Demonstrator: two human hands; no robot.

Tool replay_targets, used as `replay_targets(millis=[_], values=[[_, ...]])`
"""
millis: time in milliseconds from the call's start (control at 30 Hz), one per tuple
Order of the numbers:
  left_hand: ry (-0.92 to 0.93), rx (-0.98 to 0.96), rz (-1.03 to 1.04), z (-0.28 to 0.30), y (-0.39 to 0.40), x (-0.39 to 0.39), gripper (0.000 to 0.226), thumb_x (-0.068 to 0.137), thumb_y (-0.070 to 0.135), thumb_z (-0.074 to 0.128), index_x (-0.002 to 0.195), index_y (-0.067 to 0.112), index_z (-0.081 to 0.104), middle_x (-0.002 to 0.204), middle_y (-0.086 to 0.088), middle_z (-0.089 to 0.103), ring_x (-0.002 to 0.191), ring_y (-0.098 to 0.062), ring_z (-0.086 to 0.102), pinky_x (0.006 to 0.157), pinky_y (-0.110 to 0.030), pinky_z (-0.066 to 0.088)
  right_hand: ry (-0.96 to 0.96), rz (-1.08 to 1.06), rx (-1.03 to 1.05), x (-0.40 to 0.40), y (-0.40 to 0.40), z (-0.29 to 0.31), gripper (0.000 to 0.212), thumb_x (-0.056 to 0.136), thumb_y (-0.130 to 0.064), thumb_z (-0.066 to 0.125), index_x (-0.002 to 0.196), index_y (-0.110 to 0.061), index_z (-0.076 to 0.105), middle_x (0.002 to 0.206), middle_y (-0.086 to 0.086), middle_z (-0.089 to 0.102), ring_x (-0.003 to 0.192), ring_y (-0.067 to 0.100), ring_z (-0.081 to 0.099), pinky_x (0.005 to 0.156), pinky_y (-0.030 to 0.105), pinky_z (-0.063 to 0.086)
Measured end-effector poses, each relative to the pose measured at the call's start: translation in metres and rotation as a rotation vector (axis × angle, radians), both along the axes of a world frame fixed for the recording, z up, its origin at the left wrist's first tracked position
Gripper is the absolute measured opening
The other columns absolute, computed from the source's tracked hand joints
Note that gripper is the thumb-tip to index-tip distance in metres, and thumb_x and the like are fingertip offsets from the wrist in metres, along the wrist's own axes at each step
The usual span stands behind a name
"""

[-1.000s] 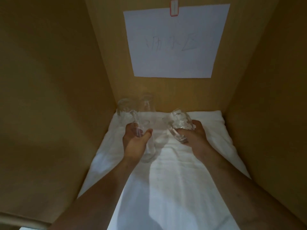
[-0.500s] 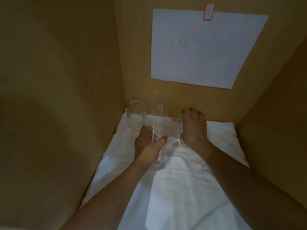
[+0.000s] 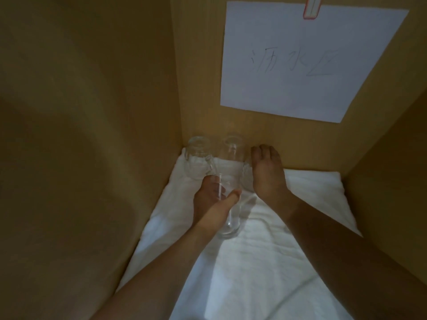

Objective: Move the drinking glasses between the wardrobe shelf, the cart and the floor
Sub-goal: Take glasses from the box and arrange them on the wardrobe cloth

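I look into a wardrobe shelf lined with a white towel (image 3: 265, 250). My left hand (image 3: 212, 199) grips a clear drinking glass (image 3: 231, 225) just above the towel, its thick base pointing toward me. My right hand (image 3: 265, 174) lies over the top of another clear glass (image 3: 246, 172) set down at the back wall, mostly hiding it. To its left, two more glasses stand in the back row: a handled one (image 3: 197, 158) in the corner and a plain one (image 3: 231, 151) beside it.
Brown wooden walls close in the shelf on the left, right and back. A white paper sheet (image 3: 300, 61) with handwriting hangs on the back wall under a red clip (image 3: 312, 8). Bare towel stretches to the right of my right hand and toward me.
My right hand carried its glass from mid-shelf to the back wall and set it beside the plain glass. My left hand kept its glass in nearly the same place.
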State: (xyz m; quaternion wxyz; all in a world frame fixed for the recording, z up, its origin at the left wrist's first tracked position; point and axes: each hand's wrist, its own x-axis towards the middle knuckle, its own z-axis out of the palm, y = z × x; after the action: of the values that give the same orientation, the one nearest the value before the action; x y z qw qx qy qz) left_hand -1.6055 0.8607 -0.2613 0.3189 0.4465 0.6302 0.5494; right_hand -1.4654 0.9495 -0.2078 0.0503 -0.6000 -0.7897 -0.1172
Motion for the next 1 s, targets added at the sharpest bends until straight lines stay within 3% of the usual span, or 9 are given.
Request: replay_targets(millis=[167, 267, 333, 433, 533, 667, 800, 867, 1000], values=[[0.008, -0.014, -0.004, 0.003, 0.000, 0.000, 0.050, 0.055, 0.068, 0.072, 0.086, 0.034, 0.055, 0.083, 0.027, 0.064, 0.073, 0.004, 0.064, 0.059, -0.006, 0.045, -0.043, 0.071, -0.094, 0.008, 0.003, 0.004, 0.081, 0.086, -0.006, 0.059, 0.155, -0.004, 0.018, 0.157, 0.019, 0.026, 0.149, 0.038, 0.022, 0.124, 0.045, 0.014], [0.016, -0.012, 0.013, 0.004, -0.001, 0.001, 0.050, 0.054, 0.068, 0.072, 0.085, 0.033, 0.054, 0.081, 0.024, 0.066, 0.073, 0.007, 0.063, 0.059, -0.004, 0.043, 0.156, 0.061, -0.172, 0.019, -0.009, 0.004, 0.102, 0.080, -0.010, 0.075, 0.160, -0.011, 0.011, 0.166, 0.016, 0.011, 0.154, 0.038, 0.006, 0.127, 0.042, 0.011], [0.026, -0.004, 0.024, 0.004, -0.002, 0.003, 0.052, 0.053, 0.069, 0.072, 0.085, 0.032, 0.054, 0.071, 0.014, 0.063, 0.069, 0.007, 0.062, 0.057, -0.005, 0.042, 0.396, 0.037, -0.063, 0.026, -0.029, -0.006, 0.094, 0.078, -0.011, 0.079, 0.156, -0.011, 0.027, 0.163, 0.018, 0.022, 0.151, 0.039, 0.017, 0.123, 0.041, 0.019], [0.061, -0.014, 0.033, 0.006, -0.003, 0.006, 0.059, 0.052, 0.074, 0.068, 0.090, 0.030, 0.055, 0.075, 0.013, 0.062, 0.068, 0.005, 0.062, 0.059, -0.007, 0.043, 0.825, -0.065, 0.125, 0.029, -0.062, -0.031, 0.056, 0.076, -0.006, 0.078, 0.130, -0.007, 0.060, 0.131, 0.016, 0.059, 0.122, 0.036, 0.054, 0.103, 0.038, 0.043], [0.126, -0.038, 0.046, 0.011, -0.002, 0.008, 0.061, 0.052, 0.081, 0.062, 0.082, 0.029, 0.053, 0.073, 0.010, 0.062, 0.067, -0.001, 0.061, 0.062, -0.017, 0.043, 1.166, -0.160, -0.039, 0.027, -0.089, -0.046, 0.041, 0.076, 0.000, 0.073, 0.113, -0.016, 0.069, 0.107, 0.001, 0.070, 0.102, 0.025, 0.066, 0.091, 0.037, 0.054], [0.211, -0.044, -0.053, 0.021, -0.005, 0.018, 0.068, 0.054, 0.084, 0.063, 0.102, 0.036, 0.053, 0.089, 0.010, 0.070, 0.083, -0.005, 0.067, 0.078, -0.026, 0.051, 1.263, -0.045, -0.195, 0.031, -0.116, -0.055, 0.051, 0.075, -0.003, 0.075, 0.115, -0.032, 0.063, 0.112, -0.010, 0.068, 0.104, 0.018, 0.063, 0.092, 0.044, 0.054], [0.065, 0.017, -0.075, 0.041, -0.003, 0.044, 0.073, 0.056, 0.079, 0.070, 0.110, 0.032, 0.056, 0.093, 0.010, 0.071, 0.082, 0.003, 0.067, 0.077, -0.021, 0.054, 1.523, -0.058, -0.556, 0.038, -0.126, -0.047, 0.076, 0.063, -0.025, 0.078, 0.129, -0.045, 0.049, 0.126, -0.008, 0.060, 0.114, 0.011, 0.061, 0.098, 0.038, 0.055], [0.000, 0.032, -0.108, 0.052, -0.001, 0.058, 0.068, 0.062, 0.073, 0.076, 0.112, 0.030, 0.058, 0.096, 0.010, 0.071, 0.083, 0.003, 0.067, 0.079, -0.022, 0.056, 1.494, -0.119, -0.552, 0.044, -0.126, -0.044, 0.090, 0.063, -0.026, 0.087, 0.139, -0.041, 0.042, 0.126, -0.006, 0.061, 0.114, 0.011, 0.061, 0.099, 0.040, 0.054], [-0.015, 0.028, -0.245, 0.069, 0.005, 0.078, 0.061, 0.073, 0.062, 0.080, 0.119, 0.030, 0.056, 0.104, 0.010, 0.071, 0.093, 0.001, 0.067, 0.082, -0.019, 0.051, 1.556, -0.189, -0.372, 0.066, -0.121, -0.039, 0.081, 0.068, -0.013, 0.092, 0.130, -0.041, 0.049, 0.116, -0.007, 0.068, 0.105, 0.009, 0.066, 0.097, 0.041, 0.056]])
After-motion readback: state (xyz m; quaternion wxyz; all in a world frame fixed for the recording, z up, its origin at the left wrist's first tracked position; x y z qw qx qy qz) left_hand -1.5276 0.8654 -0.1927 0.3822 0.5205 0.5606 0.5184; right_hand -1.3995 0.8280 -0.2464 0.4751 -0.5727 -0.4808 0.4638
